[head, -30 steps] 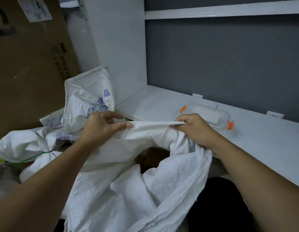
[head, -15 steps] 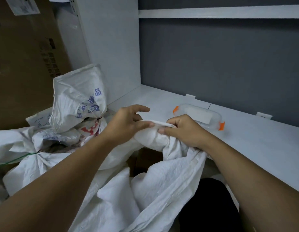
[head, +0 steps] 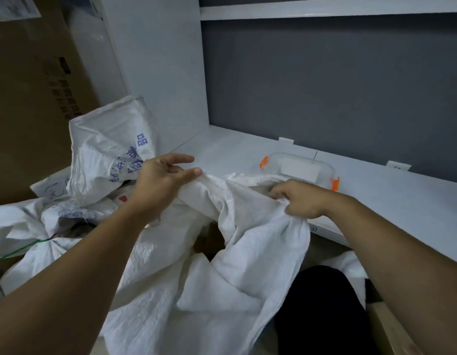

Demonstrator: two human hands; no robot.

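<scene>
Your left hand (head: 161,180) pinches the crinkled rim of the white woven sack (head: 217,290), and your right hand (head: 301,201) clutches a bunched fold. The sack slumps in soft creases between your arms, against the smooth white desk (head: 401,201), below a matte grey wall (head: 324,85). A clear box (head: 299,166) with orange clips sits just behind.

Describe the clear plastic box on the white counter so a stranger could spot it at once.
Find the long white counter along the grey wall. Just beyond the right hand lies a flat clear plastic box. Unlike the white woven sacks nearby, it is see-through, with orange clips at both ends.
</scene>
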